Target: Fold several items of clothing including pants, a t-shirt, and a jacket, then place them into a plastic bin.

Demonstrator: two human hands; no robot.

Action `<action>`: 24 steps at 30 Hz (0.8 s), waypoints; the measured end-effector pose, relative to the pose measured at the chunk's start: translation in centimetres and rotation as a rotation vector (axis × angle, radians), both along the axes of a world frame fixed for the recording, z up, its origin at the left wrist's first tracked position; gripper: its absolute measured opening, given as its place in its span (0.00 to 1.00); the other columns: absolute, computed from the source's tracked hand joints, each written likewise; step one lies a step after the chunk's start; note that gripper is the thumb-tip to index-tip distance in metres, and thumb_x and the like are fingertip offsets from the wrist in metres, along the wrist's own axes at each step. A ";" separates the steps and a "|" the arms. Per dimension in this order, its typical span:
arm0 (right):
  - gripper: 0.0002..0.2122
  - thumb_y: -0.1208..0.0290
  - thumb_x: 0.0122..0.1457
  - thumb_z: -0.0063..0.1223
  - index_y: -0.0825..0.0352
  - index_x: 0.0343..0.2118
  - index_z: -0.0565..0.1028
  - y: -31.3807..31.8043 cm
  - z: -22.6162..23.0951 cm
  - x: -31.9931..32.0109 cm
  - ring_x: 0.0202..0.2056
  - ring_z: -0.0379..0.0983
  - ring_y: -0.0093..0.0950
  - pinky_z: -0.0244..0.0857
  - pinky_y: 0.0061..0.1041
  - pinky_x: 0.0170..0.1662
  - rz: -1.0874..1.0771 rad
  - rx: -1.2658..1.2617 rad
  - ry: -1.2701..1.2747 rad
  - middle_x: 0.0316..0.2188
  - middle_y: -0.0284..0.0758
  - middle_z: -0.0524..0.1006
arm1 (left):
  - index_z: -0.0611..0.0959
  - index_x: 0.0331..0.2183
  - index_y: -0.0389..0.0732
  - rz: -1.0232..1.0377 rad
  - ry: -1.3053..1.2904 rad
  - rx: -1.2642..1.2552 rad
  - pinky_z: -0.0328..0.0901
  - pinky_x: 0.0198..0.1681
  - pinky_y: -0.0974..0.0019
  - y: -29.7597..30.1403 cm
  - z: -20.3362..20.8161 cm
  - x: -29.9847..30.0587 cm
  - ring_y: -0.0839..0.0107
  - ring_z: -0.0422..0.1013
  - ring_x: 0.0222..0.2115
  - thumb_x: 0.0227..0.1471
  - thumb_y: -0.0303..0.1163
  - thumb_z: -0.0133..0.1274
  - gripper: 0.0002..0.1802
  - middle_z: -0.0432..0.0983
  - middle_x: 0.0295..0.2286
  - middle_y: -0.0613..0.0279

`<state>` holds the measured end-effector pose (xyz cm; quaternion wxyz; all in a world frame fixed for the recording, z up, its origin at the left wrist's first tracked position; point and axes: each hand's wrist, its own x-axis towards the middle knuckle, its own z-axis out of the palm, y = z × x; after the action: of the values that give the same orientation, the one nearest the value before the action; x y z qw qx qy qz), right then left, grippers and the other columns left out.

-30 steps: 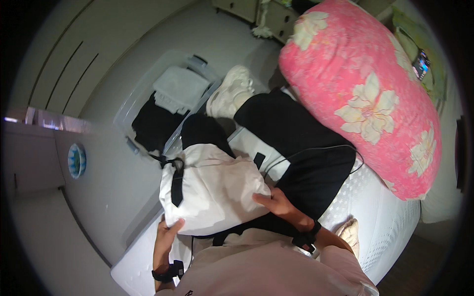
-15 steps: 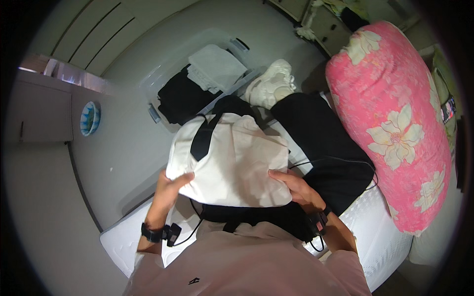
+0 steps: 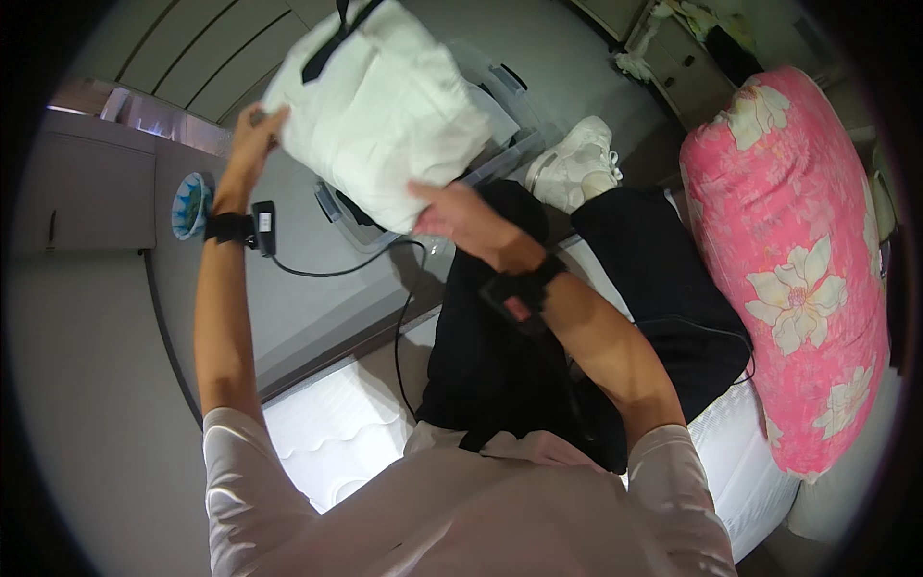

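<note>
- Head view: both hands are clamped on a folded white garment with a black strap or trim at its far edge, held up in the air in front of the person, well off the bed.
- The left hand grips the garment's left edge with fingers curled round it; the arm is stretched far out.
- The right hand holds the near right corner, thumb on top, fingers underneath as far as can be seen.
- Each wrist wears a black strap with a small device; a thin black cable hangs from the left one down toward the body.
- Directly below the bundle sits a clear plastic storage box on the grey floor, mostly hidden by the garment; something dark shows inside it.
- Near the person lies black clothing spread over a white mattress.
- A pink flowered pillow lies on the right of the bed, and a white sneaker sits beyond the black clothing.
- Judged step: the folded piece is mid-carry, lifted from the bed toward the box.
- The next move, as I read it, calls for lowering the bundle level, keeping both grips even so the folds hold, and setting it flat on what already lies in the box.
</note>
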<state>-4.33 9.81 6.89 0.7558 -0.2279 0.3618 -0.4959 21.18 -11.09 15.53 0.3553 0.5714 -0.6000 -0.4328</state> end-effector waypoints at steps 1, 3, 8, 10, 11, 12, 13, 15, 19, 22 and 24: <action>0.13 0.67 0.57 0.54 0.71 0.40 0.74 0.2 -2.9 0.8 0.34 0.74 0.27 0.70 0.26 0.41 0.218 -0.286 0.266 0.31 0.34 0.76 | 0.58 0.56 0.33 -0.101 0.072 -0.084 0.67 0.47 0.56 -1.8 -4.6 5.6 0.56 0.72 0.43 0.51 0.43 0.59 0.41 0.69 0.48 0.50; 0.13 0.67 0.58 0.53 0.72 0.40 0.74 0.9 -6.9 3.9 0.34 0.74 0.26 0.70 0.24 0.38 0.436 -0.244 0.161 0.31 0.36 0.75 | 0.63 0.54 0.34 0.128 0.036 0.232 0.69 0.45 0.54 -2.1 -11.4 12.5 0.53 0.72 0.41 0.54 0.43 0.53 0.32 0.69 0.47 0.48; 0.12 0.70 0.60 0.49 0.72 0.42 0.72 8.2 6.5 -2.2 0.35 0.73 0.24 0.68 0.22 0.38 0.310 -0.330 0.266 0.35 0.38 0.75 | 0.75 0.41 0.36 -0.120 0.001 0.613 0.69 0.35 0.66 9.8 -16.6 9.3 0.67 0.75 0.32 0.55 0.33 0.46 0.13 0.76 0.35 0.58; 0.12 0.74 0.60 0.48 0.70 0.46 0.71 11.3 13.1 -4.3 0.36 0.73 0.24 0.68 0.21 0.39 0.015 -0.619 0.334 0.39 0.38 0.75 | 0.76 0.39 0.37 -0.168 0.019 0.679 0.69 0.33 0.69 13.5 -17.5 9.4 0.69 0.75 0.31 0.55 0.32 0.48 0.12 0.77 0.33 0.60; 0.04 0.79 0.56 0.48 0.72 0.34 0.73 12.8 18.6 -3.5 0.32 0.73 0.29 0.68 0.26 0.38 -0.149 -0.628 0.350 0.35 0.41 0.75 | 0.76 0.39 0.37 -0.155 0.030 0.684 0.69 0.33 0.70 14.9 -18.8 10.5 0.70 0.75 0.30 0.56 0.32 0.48 0.11 0.77 0.33 0.60; 0.10 0.80 0.55 0.52 0.70 0.41 0.75 13.4 26.2 -6.4 0.36 0.75 0.25 0.69 0.23 0.39 0.089 -0.457 0.398 0.41 0.39 0.76 | 0.76 0.39 0.37 -0.164 0.027 0.697 0.69 0.32 0.70 15.8 -20.0 9.8 0.71 0.75 0.30 0.56 0.31 0.47 0.10 0.77 0.33 0.60; 0.10 0.80 0.55 0.52 0.70 0.41 0.75 14.9 27.8 -7.3 0.36 0.75 0.26 0.69 0.23 0.38 0.054 -0.691 0.404 0.40 0.39 0.76 | 0.76 0.39 0.37 -0.172 0.025 0.714 0.69 0.32 0.71 16.4 -19.4 7.9 0.71 0.75 0.29 0.57 0.31 0.47 0.10 0.77 0.33 0.60; 0.10 0.80 0.54 0.52 0.71 0.40 0.75 16.9 28.5 -7.7 0.35 0.75 0.27 0.69 0.24 0.38 0.065 -1.044 0.343 0.39 0.40 0.76 | 0.77 0.38 0.37 -0.183 -0.012 0.677 0.69 0.33 0.71 17.4 -17.0 7.0 0.72 0.75 0.29 0.58 0.31 0.46 0.09 0.77 0.33 0.61; 0.09 0.80 0.54 0.52 0.71 0.38 0.75 20.6 29.0 -7.7 0.34 0.75 0.29 0.69 0.25 0.36 0.023 -1.214 0.417 0.37 0.41 0.76 | 0.77 0.36 0.38 -0.391 -0.027 0.541 0.67 0.32 0.71 17.5 -16.1 1.0 0.72 0.75 0.29 0.58 0.29 0.44 0.08 0.77 0.33 0.62; 0.08 0.80 0.53 0.52 0.71 0.37 0.76 22.8 28.7 -8.0 0.33 0.75 0.30 0.70 0.25 0.35 -0.046 -1.254 0.493 0.35 0.42 0.75 | 0.76 0.35 0.38 -0.506 -0.043 0.422 0.66 0.31 0.71 17.8 -14.3 -1.5 0.73 0.75 0.29 0.58 0.27 0.42 0.08 0.76 0.31 0.62; 0.08 0.80 0.53 0.52 0.71 0.36 0.76 24.3 28.9 -7.9 0.32 0.75 0.31 0.70 0.26 0.34 -0.112 -1.275 0.558 0.34 0.43 0.75 | 0.76 0.35 0.38 -0.594 -0.049 0.383 0.66 0.31 0.72 18.2 -13.8 -2.5 0.74 0.74 0.29 0.58 0.26 0.41 0.09 0.76 0.30 0.64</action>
<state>-12.24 34.13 35.79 0.3266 -0.7272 0.1919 -0.5725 18.71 7.12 1.75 0.0857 0.4384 -0.6563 -0.6081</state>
